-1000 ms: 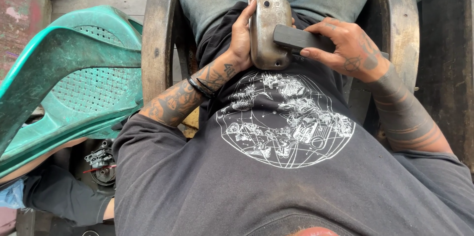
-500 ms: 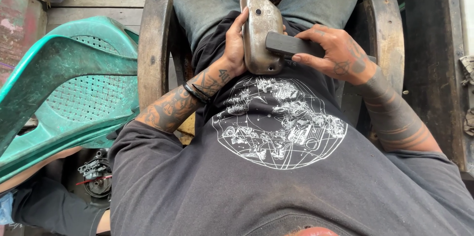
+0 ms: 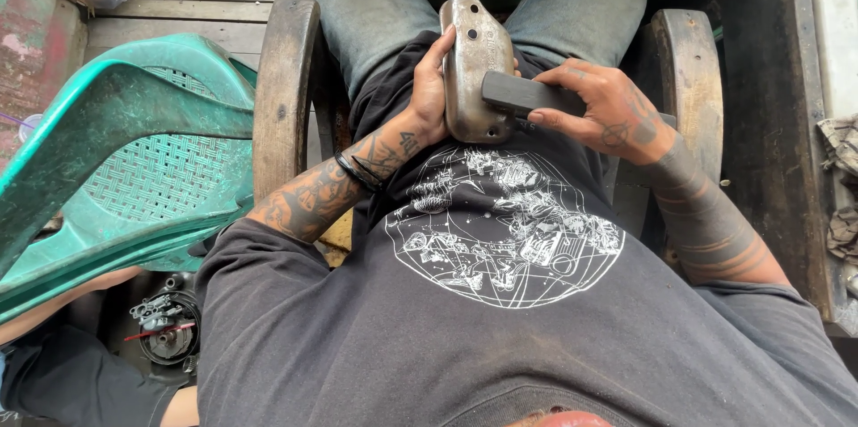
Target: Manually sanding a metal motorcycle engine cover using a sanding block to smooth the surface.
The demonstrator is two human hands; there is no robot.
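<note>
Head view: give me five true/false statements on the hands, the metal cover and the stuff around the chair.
1. The left hand holds the metal cover by its side. True.
2. The right hand is empty. False: its grip is on a dark rectangular block laid against the cover.
3. The cover rests on a workbench. False: it sits upright on the person's lap, against the black shirt.
4. A green plastic chair lies tipped over on the person's left. True.
5. The cover has no holes. False: small round holes show near its upper end.
</note>
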